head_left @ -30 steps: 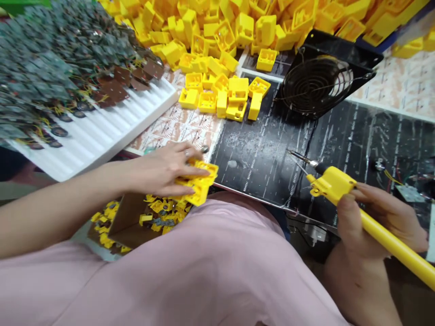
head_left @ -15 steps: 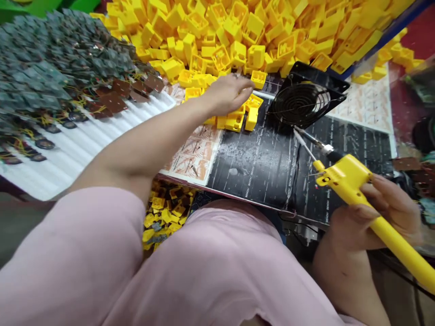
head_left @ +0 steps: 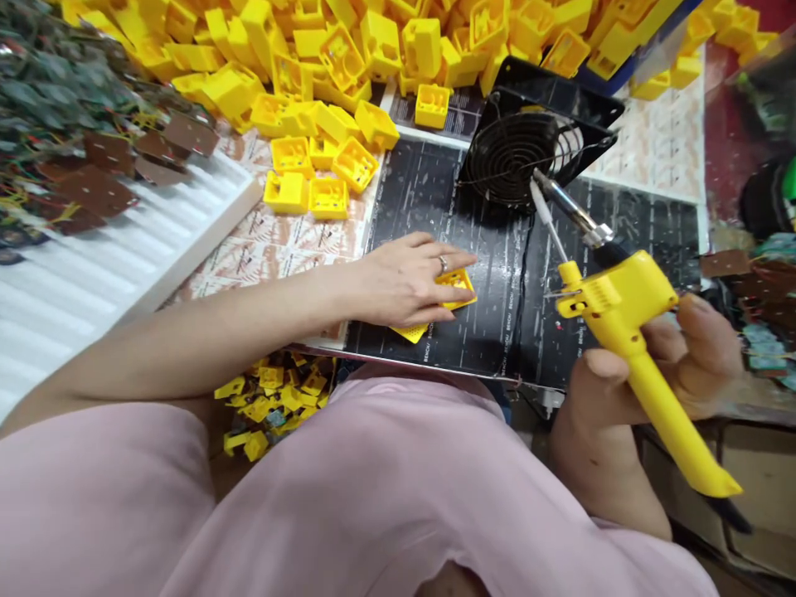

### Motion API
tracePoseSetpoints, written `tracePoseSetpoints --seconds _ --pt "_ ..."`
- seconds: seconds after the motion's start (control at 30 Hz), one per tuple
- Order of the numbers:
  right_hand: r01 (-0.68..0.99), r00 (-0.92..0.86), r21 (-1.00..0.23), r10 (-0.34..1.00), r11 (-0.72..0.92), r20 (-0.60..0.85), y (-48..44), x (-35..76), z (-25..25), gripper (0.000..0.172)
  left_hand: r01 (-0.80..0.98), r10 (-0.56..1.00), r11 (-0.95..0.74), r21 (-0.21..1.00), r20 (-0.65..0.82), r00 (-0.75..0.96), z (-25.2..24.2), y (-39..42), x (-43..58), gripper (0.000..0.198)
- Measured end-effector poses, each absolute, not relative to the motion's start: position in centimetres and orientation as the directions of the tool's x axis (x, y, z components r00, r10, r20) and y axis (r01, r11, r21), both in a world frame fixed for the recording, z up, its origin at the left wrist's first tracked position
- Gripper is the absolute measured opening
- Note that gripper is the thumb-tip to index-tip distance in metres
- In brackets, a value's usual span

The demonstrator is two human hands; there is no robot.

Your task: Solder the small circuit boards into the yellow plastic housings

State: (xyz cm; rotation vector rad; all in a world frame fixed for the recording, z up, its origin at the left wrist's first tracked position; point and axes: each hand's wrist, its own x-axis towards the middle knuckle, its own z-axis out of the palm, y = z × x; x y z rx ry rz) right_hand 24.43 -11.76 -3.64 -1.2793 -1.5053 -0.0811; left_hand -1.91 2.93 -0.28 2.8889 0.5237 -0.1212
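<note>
The work surface is a table covered with a wide black heat mat (head_left: 429, 207) and sheets of printed paper (head_left: 274, 274). On the far side, a big heap of yellow plastic housings (head_left: 373, 50) fills the area, and a small group of the same housings (head_left: 304, 186) lies in front of it on the paper. On the left is a white corrugated foam tray (head_left: 80, 332), and it carries brown circuit boards with thin wires (head_left: 99, 186). A black fan with a round wire guard (head_left: 516, 157) stands at the far edge of the mat. Below the table edge, near the person's pink clothing (head_left: 311, 497), lie many small yellow pieces (head_left: 274, 398).

The left hand (head_left: 404, 286), with a ring on one finger, lies over a yellow housing (head_left: 457, 286) on the mat; I cannot tell if it grasps this housing or only covers it. The right hand (head_left: 647, 373) is closed firmly around the yellow handle of a soldering iron (head_left: 622, 307), whose metal tip points toward the fan.
</note>
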Motion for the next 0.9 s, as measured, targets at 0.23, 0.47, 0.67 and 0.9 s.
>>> tracePoseSetpoints --seconds 0.23,0.47,0.67,0.9 --pt "0.770 -0.305 -0.302 0.740 0.562 0.599 -9.9 23.4 -2.9 0.026 0.345 0.322 -0.936 -0.073 0.228 0.919 -0.3 -1.5 -6.0 0.038" --pt "0.681 -0.625 -0.087 0.638 0.728 0.450 -5.1 21.4 -4.4 0.021 0.456 0.437 -0.877 -0.153 0.142 0.888 -2.5 -2.7 -6.6 0.037" --pt "0.879 -0.442 0.106 0.713 0.465 0.544 -7.9 22.6 -4.7 0.037 0.441 0.446 -0.895 0.069 0.093 0.890 -1.5 -2.0 -5.5 0.047" --pt "0.801 -0.443 -0.176 0.764 0.572 0.470 -11.7 24.3 -3.6 0.040 0.568 0.591 -0.795 0.212 0.062 0.804 -2.1 -1.3 -3.0 0.056"
